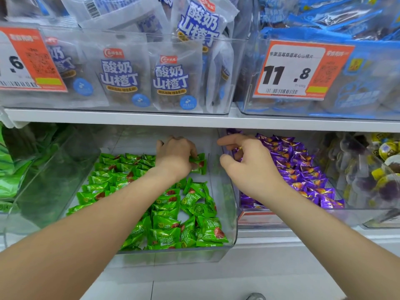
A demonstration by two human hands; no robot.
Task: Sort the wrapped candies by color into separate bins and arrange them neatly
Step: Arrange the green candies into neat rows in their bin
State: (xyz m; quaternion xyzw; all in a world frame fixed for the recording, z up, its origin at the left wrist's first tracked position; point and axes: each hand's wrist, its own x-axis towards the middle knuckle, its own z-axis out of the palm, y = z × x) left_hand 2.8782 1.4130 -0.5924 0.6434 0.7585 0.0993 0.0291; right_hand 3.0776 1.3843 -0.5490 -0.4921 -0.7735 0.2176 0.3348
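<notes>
Green bin point(225, 245): clear plastic, near centre of the lower shelf.
Green candies point(168, 213): bright green pillow wrappers with crimped ends, a red spot and pale print, heaped loosely at the bin's near end and left side.
Purple bin point(324, 215): clear, just right of the green bin.
Purple candies point(303, 169): violet wrappers with an orange mark, lying in rough rows.
Left hand point(175, 156): far right of the green bin, fingers curled round the held green candy point(199, 163).
Right hand point(249, 161): over the purple bin's left edge, fingers bent; whether it holds anything cannot be told.
Upper shelf point(129, 119): white pouches point(173, 81), orange price tag point(298, 70).
</notes>
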